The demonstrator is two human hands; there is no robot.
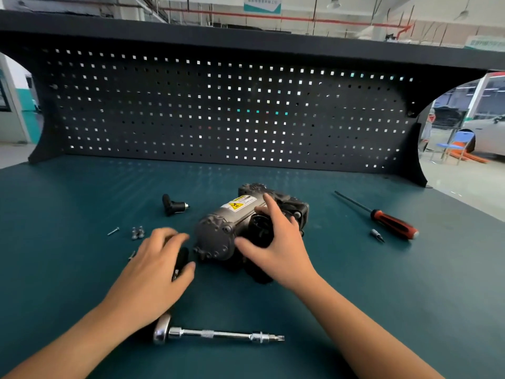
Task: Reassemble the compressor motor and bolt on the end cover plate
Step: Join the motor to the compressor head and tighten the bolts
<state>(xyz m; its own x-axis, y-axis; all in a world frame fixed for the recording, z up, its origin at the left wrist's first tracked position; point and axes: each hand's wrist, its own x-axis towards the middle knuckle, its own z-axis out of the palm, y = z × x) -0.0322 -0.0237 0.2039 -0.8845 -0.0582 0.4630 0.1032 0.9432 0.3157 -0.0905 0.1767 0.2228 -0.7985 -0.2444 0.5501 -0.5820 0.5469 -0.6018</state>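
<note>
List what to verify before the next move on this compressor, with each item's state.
1. Compressor steadied: right hand holds it. Ok.
2. Bolts within reach: they lie left of the compressor. Ok.
3. Ratchet free: it lies at the near edge, untouched. Ok.
4. End cover seated flush: cannot tell.
5. Left hand free: it is over a black part, blurred. Cannot tell.
6. Screwdriver out of the way: it lies far to the right. Ok.
</note>
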